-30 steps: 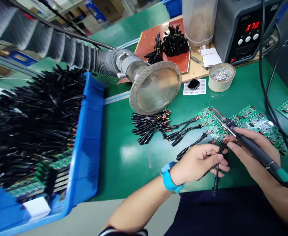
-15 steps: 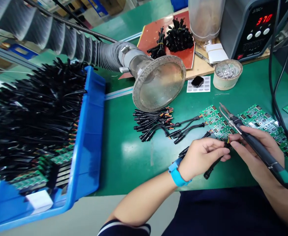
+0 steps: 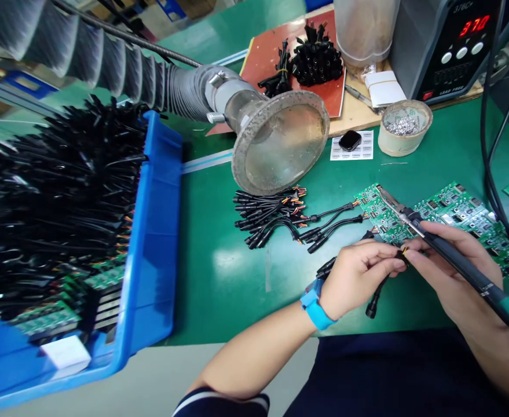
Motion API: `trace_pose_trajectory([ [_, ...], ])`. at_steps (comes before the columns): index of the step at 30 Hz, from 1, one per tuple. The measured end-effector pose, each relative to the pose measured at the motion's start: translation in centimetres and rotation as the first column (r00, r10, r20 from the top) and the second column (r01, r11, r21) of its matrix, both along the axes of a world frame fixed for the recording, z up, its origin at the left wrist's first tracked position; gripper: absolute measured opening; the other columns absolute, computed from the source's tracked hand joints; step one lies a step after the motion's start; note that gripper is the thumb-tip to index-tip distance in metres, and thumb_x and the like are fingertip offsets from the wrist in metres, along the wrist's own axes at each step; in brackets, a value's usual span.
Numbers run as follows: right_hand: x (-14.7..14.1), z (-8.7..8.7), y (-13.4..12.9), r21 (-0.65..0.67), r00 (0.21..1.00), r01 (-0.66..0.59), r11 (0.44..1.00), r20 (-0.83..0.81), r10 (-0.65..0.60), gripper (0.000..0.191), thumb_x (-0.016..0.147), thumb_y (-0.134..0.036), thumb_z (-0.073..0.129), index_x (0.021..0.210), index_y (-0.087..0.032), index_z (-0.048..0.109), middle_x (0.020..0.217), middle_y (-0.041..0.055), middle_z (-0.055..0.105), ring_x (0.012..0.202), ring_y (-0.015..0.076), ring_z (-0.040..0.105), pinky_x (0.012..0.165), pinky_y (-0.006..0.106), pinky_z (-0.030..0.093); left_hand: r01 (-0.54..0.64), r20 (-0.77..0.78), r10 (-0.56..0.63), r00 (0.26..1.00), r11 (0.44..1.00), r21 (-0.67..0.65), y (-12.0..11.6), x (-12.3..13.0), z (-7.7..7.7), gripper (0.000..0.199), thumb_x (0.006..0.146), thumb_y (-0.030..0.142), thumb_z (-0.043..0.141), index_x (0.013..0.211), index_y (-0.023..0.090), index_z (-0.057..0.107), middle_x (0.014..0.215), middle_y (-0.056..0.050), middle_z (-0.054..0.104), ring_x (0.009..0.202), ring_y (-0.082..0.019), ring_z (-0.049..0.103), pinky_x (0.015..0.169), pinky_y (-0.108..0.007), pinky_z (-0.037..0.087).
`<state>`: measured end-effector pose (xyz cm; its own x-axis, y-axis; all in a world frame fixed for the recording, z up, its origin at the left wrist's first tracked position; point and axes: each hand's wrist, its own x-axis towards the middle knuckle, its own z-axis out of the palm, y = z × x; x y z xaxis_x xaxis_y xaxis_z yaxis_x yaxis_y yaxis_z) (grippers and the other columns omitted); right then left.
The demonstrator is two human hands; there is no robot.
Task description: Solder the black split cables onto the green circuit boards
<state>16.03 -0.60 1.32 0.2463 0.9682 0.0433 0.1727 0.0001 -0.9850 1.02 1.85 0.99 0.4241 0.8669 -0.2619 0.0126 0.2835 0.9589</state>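
Observation:
My left hand (image 3: pixel 361 272), with a blue watch strap at the wrist, pinches a short black cable (image 3: pixel 376 298) near its coloured wire ends. Opposite it, the thumb and fingertips of my right hand (image 3: pixel 449 272) close on those wire ends. A soldering iron (image 3: pixel 447 252) also lies across my right hand, its tip pointing up-left over a green circuit board panel (image 3: pixel 373 202). Several black cables (image 3: pixel 336 223) are attached along the panel's left edge. Beyond my right hand are more circuit boards (image 3: pixel 454 208). Loose cables (image 3: pixel 267 214) form a pile to the left.
A fume extractor hood (image 3: pixel 282 142) hangs over the table. At left stands a blue bin (image 3: pixel 154 231) full of cables and boards. The soldering station (image 3: pixel 440 52) reads 370. Near it are a round tub (image 3: pixel 404 142) of metal bits and a black watch-like object (image 3: pixel 350 140).
The soldering iron's tip has swung slightly left and down over the board panel. Both hands stay together at the cable's wire ends, and the hanging cable end has shifted a little right.

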Motion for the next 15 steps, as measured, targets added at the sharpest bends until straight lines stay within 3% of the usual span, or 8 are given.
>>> trace_pose_trajectory([
  [3,-0.2,0.5,-0.2,0.021,0.994,-0.014,1.0,0.104,0.011,0.033,0.075,-0.026,0.069,0.106,-0.025,0.058,0.091,0.0004,0.063,0.078,0.0135,0.062,0.07,0.022,0.055,0.017,-0.123,-0.001,0.992,0.992,0.126,-0.1,0.0,-0.2,0.014,0.079,0.025,0.062,0.084,0.012,0.066,0.075,-0.004,0.061,0.067,-0.01,0.059,0.066,-0.023,0.05],
  [6,0.1,0.5,-0.3,0.042,0.967,-0.036,0.998,0.253,0.024,0.034,0.075,-0.022,0.068,0.108,-0.026,0.057,0.089,-0.0017,0.062,0.073,0.0107,0.061,0.069,0.02,0.054,0.002,-0.069,0.007,0.998,0.993,0.116,-0.2,0.2,-0.4,0.015,0.079,0.023,0.062,0.089,0.012,0.063,0.078,-0.004,0.061,0.068,-0.011,0.059,0.064,-0.022,0.05],
  [9,0.3,0.3,-0.1,0.092,0.936,-0.141,0.986,0.336,0.102,0.034,0.078,-0.021,0.064,0.109,-0.028,0.054,0.093,-0.0017,0.06,0.076,0.0107,0.06,0.073,0.022,0.053,0.004,-0.079,0.007,0.997,0.991,0.137,-0.3,0.3,-0.1,0.016,0.078,0.023,0.062,0.089,0.012,0.061,0.072,-0.002,0.06,0.062,-0.009,0.056,0.059,-0.021,0.048],
  [12,0.4,-0.2,0.1,0.16,0.881,-0.296,0.942,0.427,0.204,0.032,0.079,-0.017,0.06,0.108,-0.027,0.053,0.095,-0.0007,0.058,0.084,0.0123,0.058,0.076,0.024,0.051,0.092,-0.27,-0.027,0.963,0.968,0.231,-0.1,0.0,0.3,0.004,0.076,0.017,0.062,0.075,0.014,0.064,0.067,0.0,0.057,0.059,-0.008,0.052,0.057,-0.019,0.045],
  [13,0.4,-0.4,0.0,0.174,0.87,-0.321,0.931,0.442,0.217,0.031,0.079,-0.016,0.06,0.107,-0.027,0.054,0.095,-0.0004,0.058,0.087,0.0128,0.058,0.076,0.024,0.051,0.111,-0.291,-0.048,0.956,0.973,0.204,0.0,-0.1,0.5,0.005,0.076,0.016,0.061,0.072,0.014,0.064,0.066,0.0,0.056,0.059,-0.008,0.052,0.057,-0.019,0.046],
  [15,0.4,-0.9,-0.1,0.18,0.883,-0.299,0.937,0.424,0.2,0.029,0.079,-0.017,0.061,0.106,-0.027,0.054,0.095,-0.0001,0.059,0.087,0.0132,0.058,0.075,0.025,0.051,0.088,-0.186,-0.083,0.979,0.996,0.021,0.2,-0.2,0.7,0.005,0.075,0.017,0.062,0.073,0.012,0.062,0.062,0.0,0.057,0.056,-0.008,0.054,0.055,-0.02,0.048],
])
